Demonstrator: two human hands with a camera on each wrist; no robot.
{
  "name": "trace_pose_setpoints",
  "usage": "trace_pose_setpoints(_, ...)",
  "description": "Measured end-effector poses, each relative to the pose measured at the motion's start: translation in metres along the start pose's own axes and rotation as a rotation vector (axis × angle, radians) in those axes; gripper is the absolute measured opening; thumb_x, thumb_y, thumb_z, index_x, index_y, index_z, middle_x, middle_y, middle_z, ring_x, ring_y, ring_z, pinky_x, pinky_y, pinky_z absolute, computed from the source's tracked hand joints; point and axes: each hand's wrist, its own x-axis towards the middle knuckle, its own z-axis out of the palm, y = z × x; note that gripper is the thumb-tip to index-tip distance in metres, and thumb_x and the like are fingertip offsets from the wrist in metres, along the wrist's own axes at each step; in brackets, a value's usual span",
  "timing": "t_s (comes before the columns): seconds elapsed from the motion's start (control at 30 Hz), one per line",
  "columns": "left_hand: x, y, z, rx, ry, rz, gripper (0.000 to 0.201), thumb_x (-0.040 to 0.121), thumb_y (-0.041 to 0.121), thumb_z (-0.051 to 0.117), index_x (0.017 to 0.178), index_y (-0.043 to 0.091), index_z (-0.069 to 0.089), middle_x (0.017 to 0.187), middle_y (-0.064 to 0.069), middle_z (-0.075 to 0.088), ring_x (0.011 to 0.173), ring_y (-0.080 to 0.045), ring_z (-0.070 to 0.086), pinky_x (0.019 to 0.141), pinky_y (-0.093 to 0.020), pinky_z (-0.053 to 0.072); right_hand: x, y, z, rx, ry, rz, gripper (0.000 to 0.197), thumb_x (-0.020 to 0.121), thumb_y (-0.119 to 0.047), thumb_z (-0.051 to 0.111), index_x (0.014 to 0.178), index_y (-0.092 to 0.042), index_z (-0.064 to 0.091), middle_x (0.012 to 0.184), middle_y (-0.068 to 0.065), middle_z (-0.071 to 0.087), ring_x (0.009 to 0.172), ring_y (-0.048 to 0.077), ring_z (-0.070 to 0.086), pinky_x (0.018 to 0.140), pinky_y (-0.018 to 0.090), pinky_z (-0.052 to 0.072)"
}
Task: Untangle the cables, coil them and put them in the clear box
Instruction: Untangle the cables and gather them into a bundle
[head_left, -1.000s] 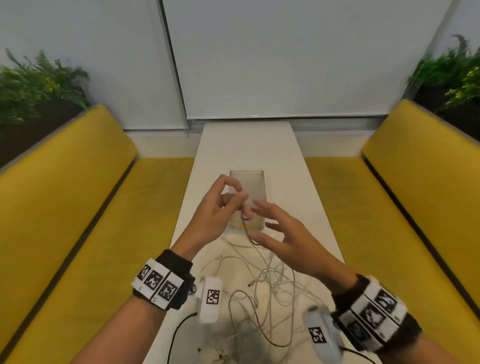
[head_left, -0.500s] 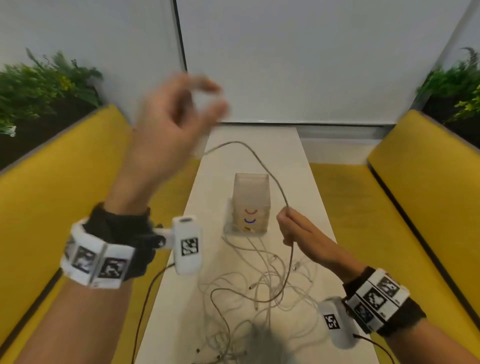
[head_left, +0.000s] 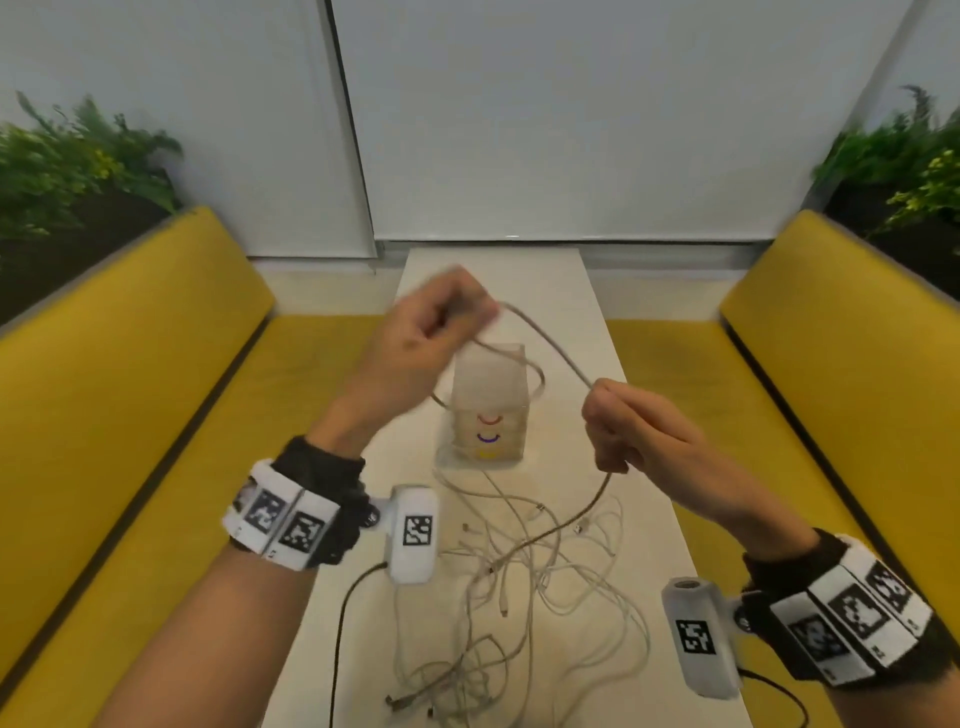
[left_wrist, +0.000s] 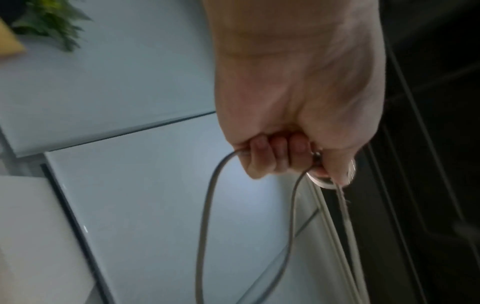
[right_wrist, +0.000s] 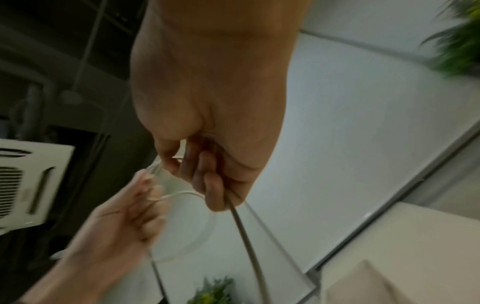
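A grey-white cable (head_left: 550, 345) arcs in the air between my two hands, above the clear box (head_left: 488, 410). My left hand (head_left: 441, 325) is raised over the box's left side, fingers curled round the cable, and a small loop (head_left: 535, 387) hangs from it; in the left wrist view that loop (left_wrist: 207, 216) drops below the fingers (left_wrist: 262, 156). My right hand (head_left: 621, 423) grips the same cable to the right of the box. From there the cable (right_wrist: 246, 232) runs down into a tangle of white cables (head_left: 524, 577) on the table. Coloured arcs show inside the box.
The narrow white table (head_left: 639, 467) runs away from me between two yellow benches (head_left: 130, 389) (head_left: 841, 364). Green plants (head_left: 67, 171) stand behind both benches. A dark wire (head_left: 343, 623) trails from my left wrist camera over the table's near left edge.
My left hand came down from high on the left to just above the box, forming a small hanging loop. My right hand stayed on the cable and shifted a little right.
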Motion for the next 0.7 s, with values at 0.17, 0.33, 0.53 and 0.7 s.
trace_pose_setpoints(0.17, 0.015, 0.010, -0.066, -0.195, 0.549, 0.047, 0.017, 0.103, 0.032, 0.052, 0.089, 0.025, 0.045, 0.067, 0.009, 0.035, 0.054, -0.007, 0.030, 0.048, -0.022, 0.030, -0.038, 0.041, -0.028, 0.008, 0.099, 0.181, 0.057, 0.088, -0.064, 0.050, 0.070, -0.011, 0.041, 0.064, 0.001, 0.031, 0.055, 0.012, 0.027, 0.051, 0.022, 0.030)
trace_pose_setpoints(0.33, 0.022, 0.002, -0.095, -0.172, 0.780, 0.111, 0.022, 0.103, 0.033, 0.051, 0.090, 0.019, 0.039, 0.064, 0.005, 0.029, 0.051, -0.009, 0.023, 0.046, -0.021, 0.026, -0.072, 0.087, -0.040, -0.041, 0.177, 0.383, 0.076, 0.075, -0.082, 0.049, 0.068, -0.008, 0.036, 0.066, 0.004, 0.027, 0.058, 0.015, 0.023, 0.054, 0.024, 0.027)
trace_pose_setpoints(0.53, 0.022, -0.002, -0.110, -0.183, 0.928, 0.100, 0.023, 0.101, 0.036, 0.053, 0.096, 0.015, 0.043, 0.063, 0.007, 0.030, 0.048, -0.008, 0.025, 0.044, -0.023, 0.025, -0.096, 0.114, -0.046, -0.069, 0.254, 0.495, 0.074, 0.067, -0.089, 0.050, 0.066, -0.016, 0.039, 0.063, -0.002, 0.033, 0.059, 0.015, 0.026, 0.060, 0.031, 0.026)
trace_pose_setpoints(0.7, 0.023, -0.004, -0.072, -0.005, 0.635, 0.059, 0.023, 0.095, 0.037, 0.065, 0.081, 0.026, 0.050, 0.065, 0.006, 0.039, 0.056, -0.013, 0.030, 0.049, -0.033, 0.026, -0.072, 0.084, -0.020, 0.148, 0.175, 0.395, 0.074, 0.076, -0.076, 0.056, 0.068, -0.009, 0.028, 0.068, 0.010, 0.020, 0.061, 0.022, 0.019, 0.063, 0.035, 0.028)
